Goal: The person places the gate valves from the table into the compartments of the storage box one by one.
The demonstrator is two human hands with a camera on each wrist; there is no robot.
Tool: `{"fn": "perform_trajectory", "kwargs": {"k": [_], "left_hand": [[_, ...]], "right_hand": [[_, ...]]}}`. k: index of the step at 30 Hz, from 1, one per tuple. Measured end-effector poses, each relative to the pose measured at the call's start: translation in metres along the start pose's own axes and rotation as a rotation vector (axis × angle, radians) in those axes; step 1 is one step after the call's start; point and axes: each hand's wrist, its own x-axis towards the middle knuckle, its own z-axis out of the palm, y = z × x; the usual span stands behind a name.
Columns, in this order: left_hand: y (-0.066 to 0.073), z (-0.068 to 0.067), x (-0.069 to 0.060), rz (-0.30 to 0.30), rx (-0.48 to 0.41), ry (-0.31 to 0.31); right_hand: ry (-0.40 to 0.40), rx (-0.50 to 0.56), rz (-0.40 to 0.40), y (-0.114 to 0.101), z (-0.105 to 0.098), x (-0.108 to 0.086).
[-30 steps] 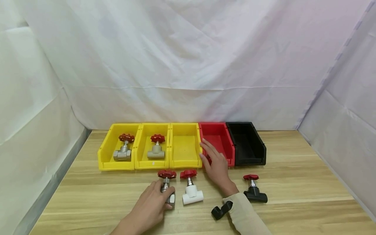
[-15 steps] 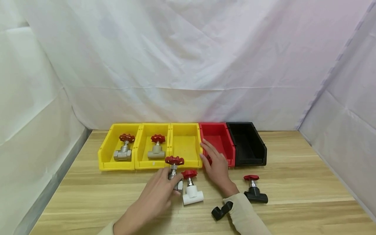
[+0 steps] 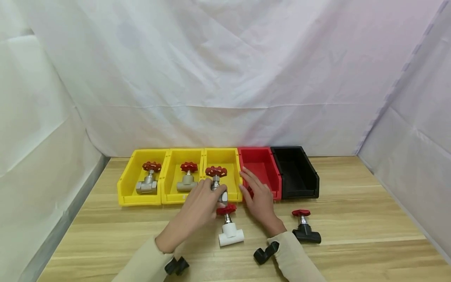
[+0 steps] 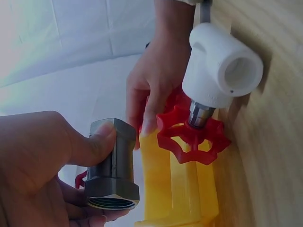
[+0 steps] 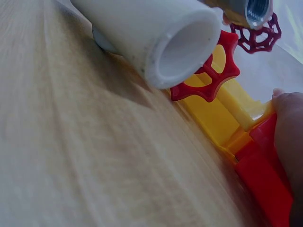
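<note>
My left hand point(image 3: 201, 203) grips a metal valve point(image 3: 216, 172) with a dark red handwheel, held up at the front of the third yellow bin point(image 3: 230, 196). In the left wrist view, the thumb presses on the metal valve's hexagonal, threaded body point(image 4: 111, 165). My right hand point(image 3: 260, 200) rests with extended fingers on the edges where that yellow bin meets the red bin point(image 3: 277, 184). Just below the held valve, a white plastic valve point(image 3: 230, 234) with a red handwheel stands on the table; its open pipe end shows in both wrist views.
The first yellow bin point(image 3: 123, 192) holds a metal valve point(image 3: 148, 184), and the second yellow bin point(image 3: 169, 196) a beige-grey valve point(image 3: 186, 183). A black bin point(image 3: 299, 194) ends the row. On the right of the wooden table point(image 3: 359, 227) lies a black valve point(image 3: 306, 234).
My left hand has lifted the metal valve off the table and carried it forward and right to the third yellow bin. My right hand has stayed in place.
</note>
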Motion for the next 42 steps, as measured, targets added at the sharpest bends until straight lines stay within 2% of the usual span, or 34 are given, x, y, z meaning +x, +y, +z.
{"fn": "perform_trajectory", "kwargs": {"k": [10, 18, 24, 31, 42], "left_hand": [[-0.006, 0.011, 0.029, -0.073, 0.010, -0.105], [-0.013, 0.024, 0.049, -0.094, 0.064, -0.145], [-0.015, 0.037, 0.062, -0.081, 0.102, -0.174], [-0.013, 0.048, 0.071, -0.089, 0.145, -0.231], [-0.019, 0.063, 0.074, -0.090, 0.241, -0.243]], "right_hand": [[0.008, 0.009, -0.013, 0.001, 0.002, -0.004], [0.026, 0.012, -0.029, 0.002, 0.001, -0.005], [0.031, 0.016, -0.030, 0.003, 0.000, -0.003], [0.031, 0.019, -0.033, 0.003, 0.001, -0.003], [0.042, 0.021, -0.053, 0.003, 0.003, 0.000]]}}
